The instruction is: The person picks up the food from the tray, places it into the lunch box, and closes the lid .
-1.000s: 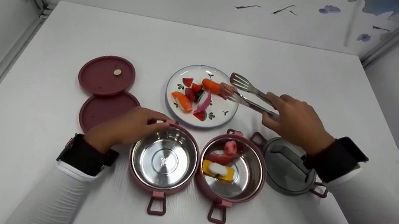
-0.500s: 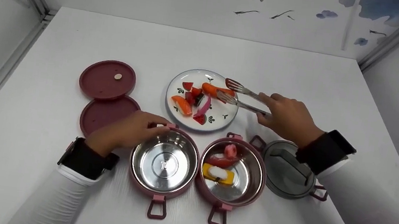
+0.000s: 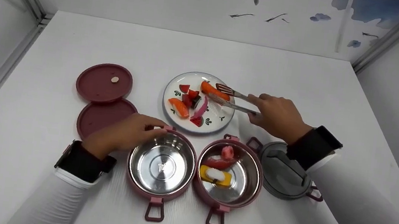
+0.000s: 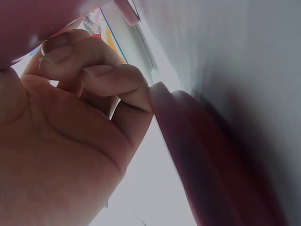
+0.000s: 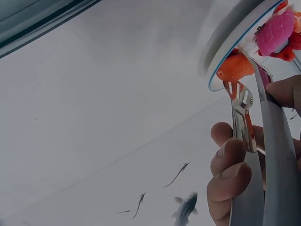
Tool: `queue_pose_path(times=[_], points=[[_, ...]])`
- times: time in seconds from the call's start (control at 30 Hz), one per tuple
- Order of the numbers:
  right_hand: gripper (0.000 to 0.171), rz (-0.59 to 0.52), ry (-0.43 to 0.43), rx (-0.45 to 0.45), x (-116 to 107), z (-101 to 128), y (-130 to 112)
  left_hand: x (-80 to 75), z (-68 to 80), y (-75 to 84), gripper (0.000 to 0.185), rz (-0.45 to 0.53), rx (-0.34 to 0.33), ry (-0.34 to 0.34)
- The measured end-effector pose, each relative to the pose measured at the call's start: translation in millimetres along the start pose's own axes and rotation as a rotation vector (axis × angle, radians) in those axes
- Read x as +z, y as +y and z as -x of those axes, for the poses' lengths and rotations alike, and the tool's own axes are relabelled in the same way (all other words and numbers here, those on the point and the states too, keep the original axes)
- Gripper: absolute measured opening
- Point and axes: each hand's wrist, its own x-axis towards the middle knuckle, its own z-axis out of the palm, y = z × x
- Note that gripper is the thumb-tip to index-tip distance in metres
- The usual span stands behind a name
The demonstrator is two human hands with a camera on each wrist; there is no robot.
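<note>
From the head view, my right hand (image 3: 278, 115) grips the tongs (image 3: 233, 99), their tips straddling the orange piece (image 3: 213, 89) on the plate (image 3: 220, 124). My left hand (image 3: 125, 133) curls on the rim of the empty bowl (image 3: 161, 166) on the counter (image 3: 33, 115).

Left wrist: fingers (image 4: 108, 80) curled against a maroon edge.

Right wrist: fingers (image 5: 230, 169) squeezing the tongs (image 5: 244, 122) beside the orange piece (image 5: 235, 67).

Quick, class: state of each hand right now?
Left hand: fingers curled, gripping the rim of the empty bowl.
Right hand: holding the tongs, tips around the orange piece on the plate.
</note>
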Motion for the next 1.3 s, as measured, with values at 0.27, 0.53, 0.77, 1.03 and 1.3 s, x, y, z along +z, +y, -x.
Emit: queue_pose_path(times=[0.27,0.53,0.77,1.03,1.3], points=[[0.041,-0.031,-0.027,0.005,7.3,4.5,-0.5,4.6,-0.3,-0.6,0.028,0.002,-0.009,-0.02],[0.041,-0.041,-0.003,0.003,6.1,8.5,-2.7,4.3,-1.3,0.9,0.031,0.005,-0.018,-0.015],[0.04,-0.098,0.0,-0.015,4.4,19.4,-0.9,4.8,-1.1,1.4,0.03,-0.002,-0.016,-0.021],[0.044,-0.109,-0.01,-0.035,-1.1,38.5,0.9,4.0,-0.2,1.9,0.029,-0.018,-0.022,-0.034],[0.047,-0.129,0.075,-0.049,-20.6,62.4,-2.1,-0.1,0.1,1.7,0.027,0.0,-0.002,0.004]])
